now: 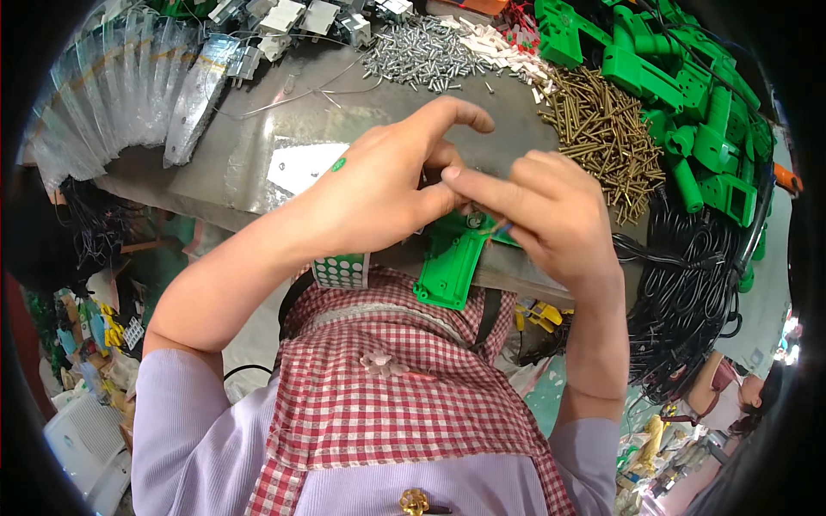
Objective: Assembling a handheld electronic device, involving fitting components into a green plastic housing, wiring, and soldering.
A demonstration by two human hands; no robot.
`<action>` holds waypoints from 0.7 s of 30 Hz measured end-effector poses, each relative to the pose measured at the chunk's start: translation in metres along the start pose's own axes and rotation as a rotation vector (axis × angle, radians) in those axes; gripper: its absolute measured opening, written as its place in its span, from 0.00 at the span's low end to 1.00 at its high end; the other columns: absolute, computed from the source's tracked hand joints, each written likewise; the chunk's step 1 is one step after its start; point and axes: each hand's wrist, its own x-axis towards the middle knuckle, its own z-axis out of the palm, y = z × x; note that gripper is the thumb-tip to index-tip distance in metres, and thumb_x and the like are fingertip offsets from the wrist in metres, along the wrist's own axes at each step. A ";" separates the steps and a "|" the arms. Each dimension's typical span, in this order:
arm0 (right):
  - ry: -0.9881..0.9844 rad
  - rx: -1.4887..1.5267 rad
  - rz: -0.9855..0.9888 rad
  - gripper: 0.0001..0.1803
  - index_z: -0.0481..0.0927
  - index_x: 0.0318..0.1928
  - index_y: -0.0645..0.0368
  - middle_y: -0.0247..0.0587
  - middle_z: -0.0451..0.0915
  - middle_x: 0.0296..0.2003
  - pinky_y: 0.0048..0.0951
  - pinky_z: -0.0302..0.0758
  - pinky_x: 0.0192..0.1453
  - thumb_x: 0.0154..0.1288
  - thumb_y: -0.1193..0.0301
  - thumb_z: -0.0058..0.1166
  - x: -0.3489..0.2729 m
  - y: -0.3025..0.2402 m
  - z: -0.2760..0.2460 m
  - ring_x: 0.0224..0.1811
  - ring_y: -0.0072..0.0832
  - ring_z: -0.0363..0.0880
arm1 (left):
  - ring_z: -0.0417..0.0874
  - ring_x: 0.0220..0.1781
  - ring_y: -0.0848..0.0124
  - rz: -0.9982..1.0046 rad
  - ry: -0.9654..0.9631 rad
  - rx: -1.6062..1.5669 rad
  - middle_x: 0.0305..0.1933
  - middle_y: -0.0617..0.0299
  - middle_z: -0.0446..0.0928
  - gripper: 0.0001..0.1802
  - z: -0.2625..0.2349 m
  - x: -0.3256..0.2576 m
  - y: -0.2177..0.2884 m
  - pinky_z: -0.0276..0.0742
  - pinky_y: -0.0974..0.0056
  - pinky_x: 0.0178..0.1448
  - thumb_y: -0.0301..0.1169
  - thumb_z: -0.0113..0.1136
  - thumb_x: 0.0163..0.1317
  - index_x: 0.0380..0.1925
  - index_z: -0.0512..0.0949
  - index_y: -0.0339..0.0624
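Observation:
My left hand [387,185] and my right hand [551,215] meet over a green plastic housing piece [452,262] at the near edge of the grey metal table [258,129]. The left hand holds the upper end of the green piece, its forefinger raised. Fingers of my right hand pinch thin coloured wires [499,229] against the piece. A small green dot sticker sits on the back of my left hand.
A heap of brass screws [602,129] and a heap of silver screws [422,56] lie on the table. Several green plastic housings [688,86] are piled at the right. Black cables [688,292] hang at the right edge. Clear plastic bags [129,95] fan out at left.

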 end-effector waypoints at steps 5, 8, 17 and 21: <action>0.058 0.140 0.169 0.09 0.79 0.34 0.58 0.38 0.77 0.26 0.34 0.73 0.35 0.50 0.76 0.61 -0.004 0.006 0.002 0.30 0.36 0.78 | 0.84 0.34 0.66 0.194 0.069 0.268 0.30 0.57 0.82 0.30 0.006 -0.004 -0.001 0.76 0.64 0.39 0.18 0.58 0.55 0.60 0.64 0.44; 0.109 0.273 0.313 0.07 0.81 0.38 0.57 0.40 0.82 0.33 0.34 0.75 0.38 0.56 0.74 0.60 -0.006 0.005 0.005 0.33 0.38 0.80 | 0.84 0.34 0.63 0.208 0.114 0.237 0.30 0.56 0.82 0.31 0.009 -0.002 -0.004 0.77 0.63 0.40 0.18 0.59 0.55 0.60 0.63 0.45; -0.020 0.228 0.319 0.06 0.78 0.36 0.59 0.41 0.80 0.29 0.32 0.75 0.38 0.58 0.74 0.59 -0.004 0.005 0.004 0.32 0.37 0.80 | 0.83 0.33 0.62 0.332 0.206 0.374 0.29 0.56 0.80 0.21 0.012 -0.003 -0.006 0.77 0.62 0.37 0.19 0.59 0.55 0.50 0.72 0.42; -0.014 0.504 0.598 0.06 0.76 0.38 0.60 0.37 0.77 0.26 0.23 0.73 0.39 0.61 0.75 0.58 -0.006 -0.002 0.005 0.33 0.20 0.77 | 0.80 0.29 0.67 0.348 0.281 0.424 0.28 0.58 0.77 0.08 0.016 -0.005 -0.009 0.74 0.65 0.33 0.20 0.61 0.53 0.34 0.77 0.39</action>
